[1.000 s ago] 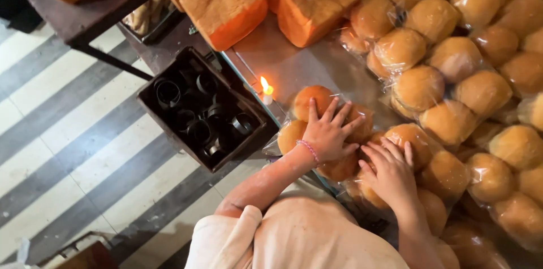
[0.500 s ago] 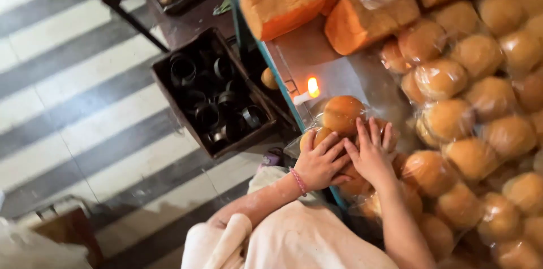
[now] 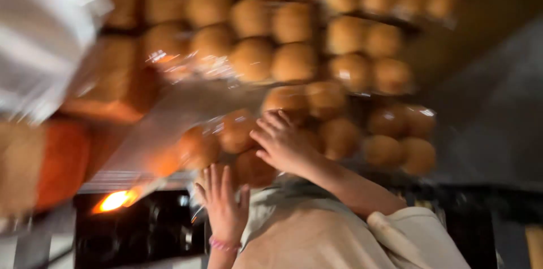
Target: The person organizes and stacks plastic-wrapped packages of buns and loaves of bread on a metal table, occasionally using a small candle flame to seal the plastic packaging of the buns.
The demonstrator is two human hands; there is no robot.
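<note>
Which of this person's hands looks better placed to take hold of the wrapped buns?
Probably the right hand: it lies flat on the bagged buns. The left hand is lower, at the table edge, fingers spread, only near one bun.

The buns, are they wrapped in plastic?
Yes, shiny clear plastic covers the round buns, glinting where the right hand presses on them.

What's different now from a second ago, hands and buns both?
The camera view has swung round and blurred. The right hand still rests on the round golden buns in clear plastic wrap; the left hand has slid off them toward the table's near edge, fingers spread. Neither hand grips anything. The small flame still burns, and the rows of wrapped buns lie as before.
</note>
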